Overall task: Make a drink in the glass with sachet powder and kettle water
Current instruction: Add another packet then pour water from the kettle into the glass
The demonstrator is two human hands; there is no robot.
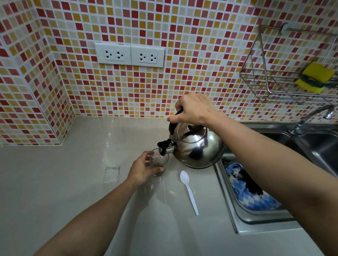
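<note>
A small clear glass [158, 162] stands on the grey counter [54, 178], with brown powder at its bottom. My left hand [144, 170] wraps around the glass from the near left side. A shiny steel kettle [198, 146] is tilted to the left, its black-capped spout [165, 147] right over the glass rim. My right hand [193, 109] grips the kettle's black handle from above. Whether water is flowing cannot be told. No sachet is visible.
A white plastic spoon [189, 191] lies on the counter right of the glass. A steel sink [318, 147] with a tap [313, 118] sits at right, a blue patterned cloth [247, 190] on its drainer. Wall sockets [128, 55] and a wire rack holding a sponge [314, 77] hang above.
</note>
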